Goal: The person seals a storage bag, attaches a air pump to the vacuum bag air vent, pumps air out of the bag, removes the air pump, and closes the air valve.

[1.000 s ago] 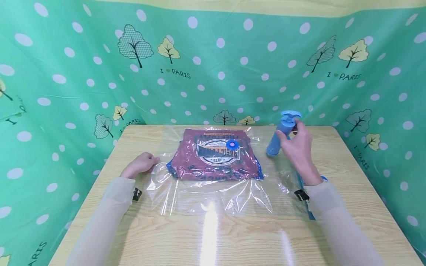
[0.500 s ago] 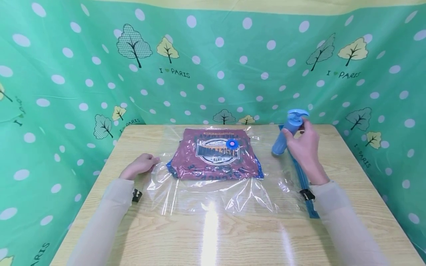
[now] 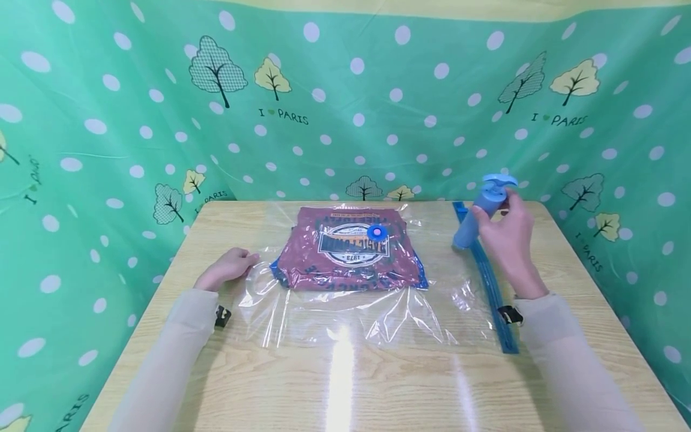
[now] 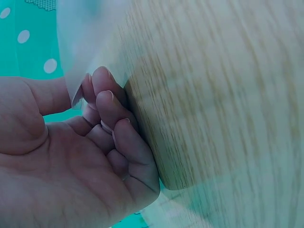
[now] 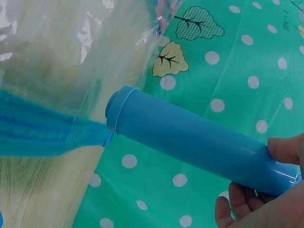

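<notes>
A clear vacuum storage bag (image 3: 324, 321) lies flat on the table with a folded maroon printed garment (image 3: 302, 252) inside. On its upper face sits a round blue valve (image 3: 377, 233). At the bag's left edge is my left hand (image 3: 229, 267); in the left wrist view its thumb and curled fingers (image 4: 111, 102) pinch the plastic. My right hand (image 3: 510, 234) grips a blue hand pump (image 3: 475, 219) near its handle end, tilted above the bag's right side. The pump's barrel (image 5: 185, 133) points away from the palm in the right wrist view.
The bag's blue zip strip (image 3: 493, 294) runs along its right edge, beneath the pump and right wrist. A wooden table (image 3: 259, 390) carries everything. Green dotted curtain (image 3: 345, 120) hangs behind the table and along both sides.
My right hand has carried the pump to the right, away from the garment, uncovering more of the blue zip strip. The left hand and the bag stay nearly where they were.
</notes>
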### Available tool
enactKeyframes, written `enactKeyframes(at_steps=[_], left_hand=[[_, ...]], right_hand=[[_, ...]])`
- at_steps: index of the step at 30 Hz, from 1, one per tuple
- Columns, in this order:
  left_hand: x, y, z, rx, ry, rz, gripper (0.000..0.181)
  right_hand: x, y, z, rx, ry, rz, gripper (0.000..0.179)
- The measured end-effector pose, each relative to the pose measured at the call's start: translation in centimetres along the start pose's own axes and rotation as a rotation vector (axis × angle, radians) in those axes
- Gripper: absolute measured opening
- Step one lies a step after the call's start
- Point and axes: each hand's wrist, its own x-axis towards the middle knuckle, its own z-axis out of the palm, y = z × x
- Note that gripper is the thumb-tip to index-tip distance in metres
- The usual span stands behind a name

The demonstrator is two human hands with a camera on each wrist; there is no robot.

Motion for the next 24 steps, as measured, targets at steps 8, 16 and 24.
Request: enactKeyframes(at_steps=[8, 16, 24], left_hand=[[0.2, -0.3, 0.1, -0.010, -0.005, -0.007, 0.039], [0.2, -0.3, 0.2, -0.004, 0.010, 0.007, 0.039], [-0.4, 0.0, 0.1, 0.006, 0.010, 0.025, 0.040]], right_hand=[[0.5, 1.1, -1.4, -0.032, 0.040, 0.002, 0.052], [0.3, 1.8, -2.0, -0.050, 0.053, 0.021, 0.053], [0.6, 2.3, -2.6, -0.075, 0.061, 0.047, 0.057]])
